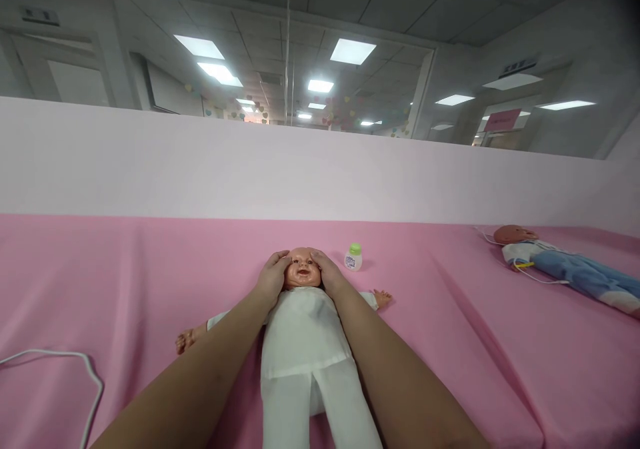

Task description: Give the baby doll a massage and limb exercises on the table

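Note:
A baby doll (311, 332) in a white top and white trousers lies on its back, its feet toward me and its arms spread out. My left hand (273, 277) cups the left side of the doll's head, fingers curved over the temple near the eye. On the opposite side, my right hand (326, 272) holds the head in the same way. Between both hands the doll's face shows, mouth open. A small clear bottle (353, 260) with a green cap stands just beyond my right hand, not touched.
Pink cloth (165, 269) covers the table, with folds at the right. A second doll (575, 266) in blue and white clothes lies at the far right with thin tubing on it. A white cable (95, 376) curves at the left. Behind is a low white wall (225, 176) under glass.

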Demonstrator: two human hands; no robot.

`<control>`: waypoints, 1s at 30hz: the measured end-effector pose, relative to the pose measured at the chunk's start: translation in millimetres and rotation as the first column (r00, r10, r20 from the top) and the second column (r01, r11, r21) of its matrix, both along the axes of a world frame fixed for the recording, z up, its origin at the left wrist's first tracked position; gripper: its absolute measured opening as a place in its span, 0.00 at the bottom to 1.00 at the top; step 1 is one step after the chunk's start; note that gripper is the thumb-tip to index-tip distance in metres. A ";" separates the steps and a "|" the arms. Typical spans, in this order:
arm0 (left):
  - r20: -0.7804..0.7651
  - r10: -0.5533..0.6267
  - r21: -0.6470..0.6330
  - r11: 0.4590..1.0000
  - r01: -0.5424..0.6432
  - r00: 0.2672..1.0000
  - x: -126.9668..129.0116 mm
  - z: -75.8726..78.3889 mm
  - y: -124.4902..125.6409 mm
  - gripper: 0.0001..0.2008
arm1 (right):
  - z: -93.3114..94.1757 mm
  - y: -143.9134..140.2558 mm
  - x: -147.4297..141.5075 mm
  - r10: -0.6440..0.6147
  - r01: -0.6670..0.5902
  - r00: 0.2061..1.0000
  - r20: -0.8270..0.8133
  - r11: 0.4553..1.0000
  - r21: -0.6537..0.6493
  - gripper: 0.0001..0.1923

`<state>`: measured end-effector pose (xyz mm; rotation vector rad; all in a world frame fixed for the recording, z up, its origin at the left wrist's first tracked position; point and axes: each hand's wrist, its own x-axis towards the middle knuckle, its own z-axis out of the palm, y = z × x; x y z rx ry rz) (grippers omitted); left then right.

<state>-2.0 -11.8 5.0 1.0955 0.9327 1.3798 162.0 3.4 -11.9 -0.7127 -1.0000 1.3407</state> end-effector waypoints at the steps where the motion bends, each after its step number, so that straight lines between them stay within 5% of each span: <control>1: 0.001 -0.001 0.001 1.000 0.001 1.000 0.0 0.1 -0.1 0.19 | 0.3 -0.2 0.2 -0.006 0.006 1.000 0.003 1.000 0.005 0.24; 30: -0.010 0.019 -0.015 1.000 -0.019 1.000 1.1 1.2 1.7 0.20 | -2.8 3.5 0.5 -0.005 0.003 0.999 -0.047 0.999 -0.038 0.21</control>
